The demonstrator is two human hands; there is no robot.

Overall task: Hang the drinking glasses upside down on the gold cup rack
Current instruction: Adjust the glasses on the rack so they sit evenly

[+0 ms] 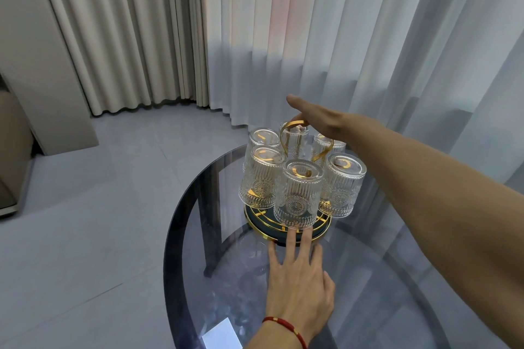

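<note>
Head view: the left hand's fingers (292, 238) lie straight and spread on the glass table (397, 278), the longest two touching the base rim of the gold cup rack (286, 224); they hold nothing. A red cord bracelet (285, 325) circles that wrist. The right hand (314, 119) reaches over the rack's top with fingers extended and flat, its underside at the gold loop handle (292, 136); whether it grips the loop cannot be told, since the fingertips are hidden behind the hand.

Six ribbed, embossed drinking glasses (300, 195) hang upside down around the rack, mouths down and bases up, a gold prong showing through each. The front glass hangs just above the left fingertips; others flank it left (262, 176) and right (341, 184), with three more behind. None appears to hold liquid. The rack's round dark base, ringed in gold, stands on the table's far part.

The table is round, smoky and transparent, with dark legs visible through it. A white card (221, 336) lies near its close edge. Grey floor tiles (99, 207) surround it, beige drapes (127, 31) and sheer white curtains (340, 22) behind.
</note>
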